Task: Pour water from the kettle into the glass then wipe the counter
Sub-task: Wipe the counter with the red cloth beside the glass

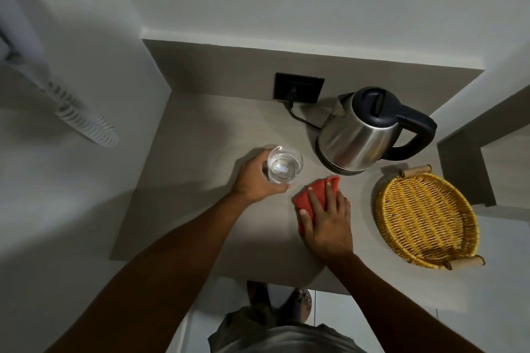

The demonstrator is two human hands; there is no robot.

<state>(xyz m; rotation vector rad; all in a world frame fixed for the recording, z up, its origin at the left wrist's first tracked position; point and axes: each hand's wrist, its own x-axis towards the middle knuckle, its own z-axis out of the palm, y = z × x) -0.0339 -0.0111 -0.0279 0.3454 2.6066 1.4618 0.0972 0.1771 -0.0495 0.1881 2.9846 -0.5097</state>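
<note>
Glass (284, 164) gripped by left hand (255, 180); cloth (311, 198) pressed flat on counter (200, 135) under spread right hand (329, 223)

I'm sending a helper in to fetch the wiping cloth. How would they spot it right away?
On the grey counter, look just in front of the steel kettle, between the glass and the wicker basket. The red cloth lies flat under the right hand, the only red thing there.

The scene is dim and greyish, with soft shadows pooling on the counter (200, 129) behind the glass and across the left wall. The steel kettle (358, 135) carries pale streaked reflections. Wide-angle distortion bends the walls outward at the edges, and detail is slightly soft and noisy throughout.
</note>
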